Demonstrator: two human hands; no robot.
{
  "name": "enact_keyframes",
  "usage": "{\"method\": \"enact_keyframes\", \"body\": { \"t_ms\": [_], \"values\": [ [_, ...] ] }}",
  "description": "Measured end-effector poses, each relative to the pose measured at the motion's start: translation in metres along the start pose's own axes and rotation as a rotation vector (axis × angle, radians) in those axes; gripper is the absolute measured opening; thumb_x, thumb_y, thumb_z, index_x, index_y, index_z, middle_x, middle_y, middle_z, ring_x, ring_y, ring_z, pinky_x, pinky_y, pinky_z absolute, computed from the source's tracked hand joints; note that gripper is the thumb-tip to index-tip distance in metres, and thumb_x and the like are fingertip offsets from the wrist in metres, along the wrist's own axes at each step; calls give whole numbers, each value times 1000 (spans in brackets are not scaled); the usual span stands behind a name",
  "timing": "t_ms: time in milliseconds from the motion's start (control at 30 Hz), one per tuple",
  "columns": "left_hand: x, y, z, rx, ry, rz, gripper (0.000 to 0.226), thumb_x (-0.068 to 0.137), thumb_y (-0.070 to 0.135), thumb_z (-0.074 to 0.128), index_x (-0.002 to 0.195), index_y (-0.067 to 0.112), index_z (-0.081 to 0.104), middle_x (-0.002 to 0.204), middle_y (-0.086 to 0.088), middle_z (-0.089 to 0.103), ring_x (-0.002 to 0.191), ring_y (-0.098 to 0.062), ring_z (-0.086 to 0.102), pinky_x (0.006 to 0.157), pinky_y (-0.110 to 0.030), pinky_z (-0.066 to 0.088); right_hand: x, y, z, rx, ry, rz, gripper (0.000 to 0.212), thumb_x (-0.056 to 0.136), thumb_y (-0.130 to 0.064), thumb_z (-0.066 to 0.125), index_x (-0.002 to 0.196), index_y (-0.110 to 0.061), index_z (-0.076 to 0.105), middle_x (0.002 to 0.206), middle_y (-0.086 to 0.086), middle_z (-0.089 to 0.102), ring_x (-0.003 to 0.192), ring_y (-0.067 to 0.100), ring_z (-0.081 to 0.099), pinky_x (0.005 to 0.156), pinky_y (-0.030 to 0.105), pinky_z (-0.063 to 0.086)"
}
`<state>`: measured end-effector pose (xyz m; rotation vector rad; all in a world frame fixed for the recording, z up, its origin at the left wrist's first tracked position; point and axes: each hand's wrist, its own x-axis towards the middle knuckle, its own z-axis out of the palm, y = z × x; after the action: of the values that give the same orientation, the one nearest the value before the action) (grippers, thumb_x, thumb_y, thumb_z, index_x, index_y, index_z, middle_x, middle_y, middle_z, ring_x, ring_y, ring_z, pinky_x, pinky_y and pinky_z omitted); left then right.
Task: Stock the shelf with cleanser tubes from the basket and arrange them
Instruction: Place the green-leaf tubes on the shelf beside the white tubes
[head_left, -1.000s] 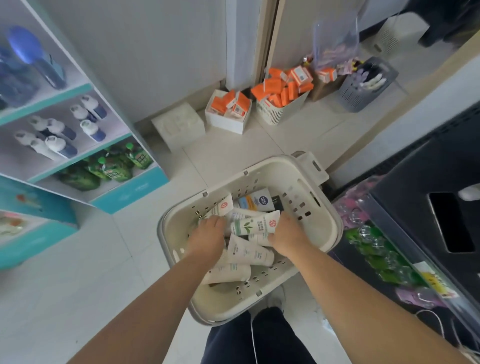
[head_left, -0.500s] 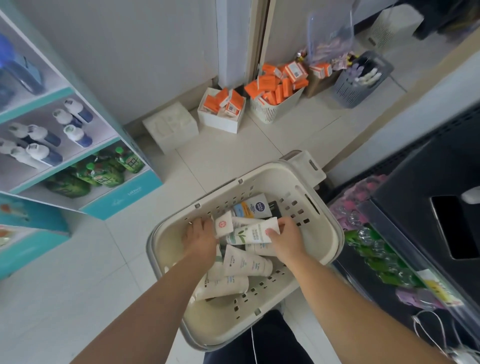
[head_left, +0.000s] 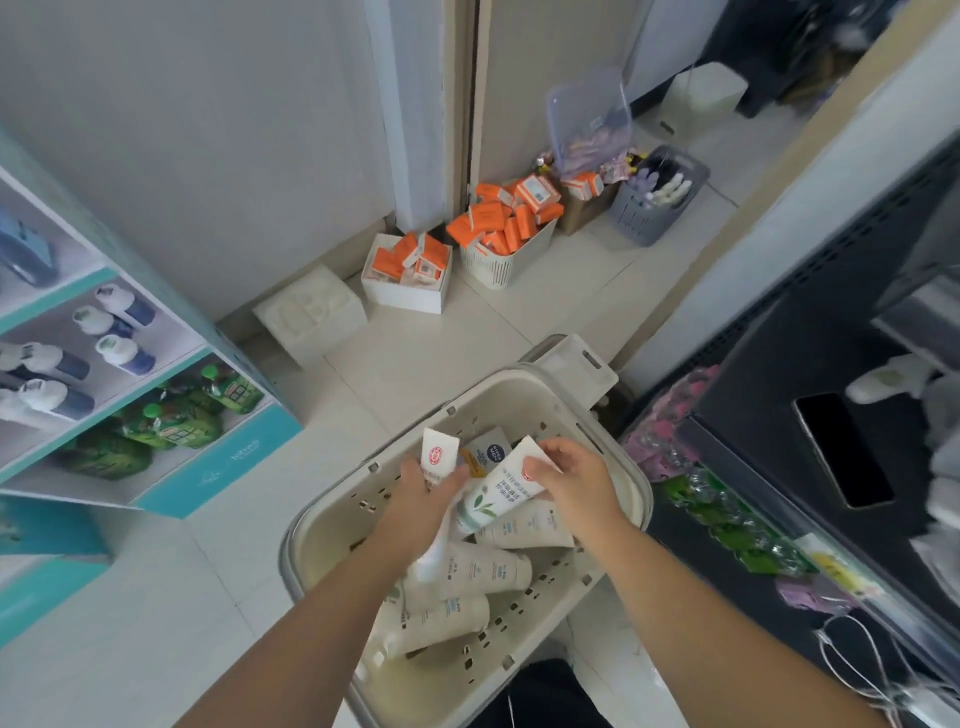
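Inside the beige perforated plastic basket (head_left: 311, 525), the left hand (head_left: 418, 501) grips a white red-logo cleanser tube (head_left: 438, 460). The right hand (head_left: 574, 480) pinches a white green-leaf tube (head_left: 496, 496). More white tubes (head_left: 467, 571) lie beneath both hands.

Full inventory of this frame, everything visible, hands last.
beige perforated plastic basket: one, beige, under the hands
white cleanser tubes: several, white, lying in the basket
dark blue tube: one, dark blue, basket's far end
orange cartons: many, orange, in a white box and a white slatted bin by the wall
grey slatted bin: one, grey, right of those
white foam block: one, white, floor by wall
teal-edged shelf: one, teal, left; holds white-and-blue bottles and green pouches
left hand: grips a red-logo white tube
right hand: grips a green-leaf white tube
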<state>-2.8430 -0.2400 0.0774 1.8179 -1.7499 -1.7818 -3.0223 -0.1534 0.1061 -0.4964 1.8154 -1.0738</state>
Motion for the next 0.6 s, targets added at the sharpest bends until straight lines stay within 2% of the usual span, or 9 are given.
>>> {"method": "enact_keyframes", "body": {
  "t_ms": [100, 167, 233, 300, 333, 400, 500, 567, 600],
  "values": [
    [-4, 28, 4, -329, -166, -144, 52, 84, 55, 48, 118, 15, 49, 104, -10, 60, 90, -25, 59, 77, -37, 47, -10, -22, -16, 73, -13, -8, 8, 90, -6, 65, 94, -13, 66, 95, 7, 72, 93, 21, 71, 72, 34, 61],
    [-5, 44, 6, -406, -225, -166, 53, 77, 52, 55, 116, 16, 54, 105, -15, 64, 91, -31, 63, 83, -44, 52, -16, -35, -27, 50, -19, -25, 8, 91, -7, 64, 94, -15, 66, 94, 7, 72, 91, 22, 71, 72, 40, 61],
    [-10, 65, 9, -381, -261, -85, 41, 83, 42, 62, 113, 16, 54, 105, -17, 67, 92, -34, 66, 86, -55, 54, -21, -48, -41, 56, 8, -41, 9, 91, -9, 64, 96, -16, 65, 95, 8, 72, 92, 24, 70, 73, 45, 61],
    [-21, 90, 16, -404, -294, 24, 24, 95, 26, 59, 113, 12, 50, 96, -17, 70, 80, -29, 69, 78, -47, 58, -29, -61, -56, 70, 53, -56, 9, 91, -11, 64, 99, -15, 64, 98, 10, 72, 92, 25, 71, 75, 50, 60],
    [-25, 100, 21, -416, -311, 63, 22, 96, 22, 57, 114, 12, 49, 92, -15, 70, 75, -27, 69, 72, -42, 58, -34, -66, -64, 87, 81, -61, 10, 91, -11, 64, 100, -14, 64, 99, 10, 72, 91, 25, 71, 75, 51, 59],
    [-37, 122, 28, -427, -365, 142, 25, 96, 20, 58, 117, 11, 48, 94, -15, 70, 75, -27, 68, 71, -42, 56, -43, -76, -80, 135, 134, -79, 10, 91, -13, 64, 101, -15, 64, 98, 9, 72, 90, 24, 72, 75, 52, 59],
    [-53, 150, 41, -361, -436, 260, 31, 92, 17, 63, 119, 11, 49, 102, -14, 73, 86, -29, 72, 74, -43, 57, -62, -85, -105, 183, 201, -122, 7, 92, -16, 63, 97, -12, 65, 92, 8, 74, 86, 25, 73, 68, 48, 61],
    [-66, 169, 52, -267, -476, 327, 35, 90, 19, 67, 120, 11, 51, 104, -10, 74, 92, -28, 72, 83, -48, 57, -76, -87, -123, 223, 256, -141, 10, 93, -15, 62, 96, -6, 64, 92, 13, 73, 82, 28, 73, 50, 31, 57],
    [-73, 178, 58, -237, -493, 357, 35, 89, 18, 67, 119, 10, 51, 103, -8, 75, 93, -28, 73, 86, -49, 56, -84, -88, -132, 246, 282, -155, 11, 93, -15, 61, 96, -4, 63, 91, 16, 73, 81, 29, 72, 49, 27, 53]
  ]
}}
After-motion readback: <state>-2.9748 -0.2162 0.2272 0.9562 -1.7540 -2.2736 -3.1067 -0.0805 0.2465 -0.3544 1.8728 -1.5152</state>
